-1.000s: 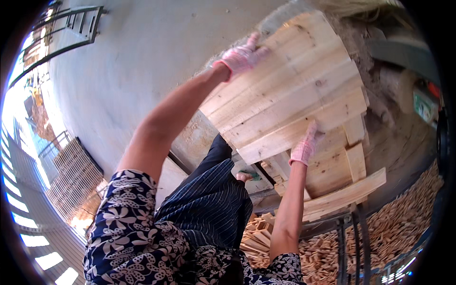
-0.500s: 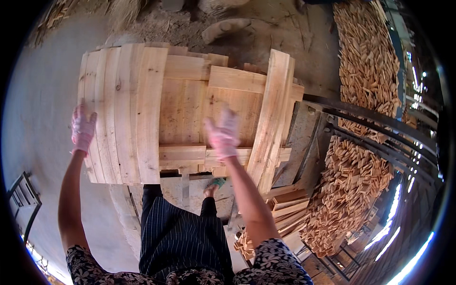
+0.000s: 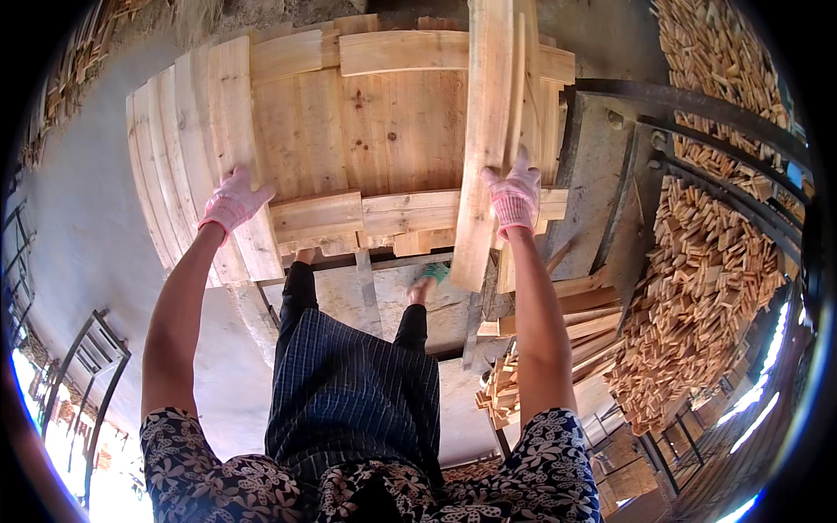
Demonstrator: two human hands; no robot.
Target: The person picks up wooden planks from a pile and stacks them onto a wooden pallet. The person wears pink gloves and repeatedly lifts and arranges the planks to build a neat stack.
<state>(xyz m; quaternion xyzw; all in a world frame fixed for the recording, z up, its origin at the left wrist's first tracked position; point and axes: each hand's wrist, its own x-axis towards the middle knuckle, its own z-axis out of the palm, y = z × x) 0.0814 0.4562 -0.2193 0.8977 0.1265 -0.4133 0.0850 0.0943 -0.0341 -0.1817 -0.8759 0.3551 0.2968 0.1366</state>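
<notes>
Both my hands wear pale pink-and-white work gloves. My left hand (image 3: 234, 204) lies on the rightmost long plank (image 3: 232, 113) of several set side by side on the left of a wooden panel. Its thumb is spread from the fingers. My right hand (image 3: 516, 195) touches the right edge of a long loose plank (image 3: 482, 148), thumb toward it and fingers stretched away from me. That plank lies lengthwise across the short boards. Between my hands shows the bare panel of joined boards (image 3: 384, 131), with short boards (image 3: 410, 212) across its near edge.
A low stand (image 3: 364, 279) supports the panel. Dark metal bars (image 3: 697, 109) run to the right of it. Large heaps of wood pieces (image 3: 697, 296) rise at the right, and stacked boards (image 3: 584, 315) lie near my right arm. A metal rack (image 3: 87, 375) stands at the left.
My left hand has moved right from the panel's outer left edge onto the inner long plank. My right hand has gone right from the panel's middle to the loose plank. The view has shifted.
</notes>
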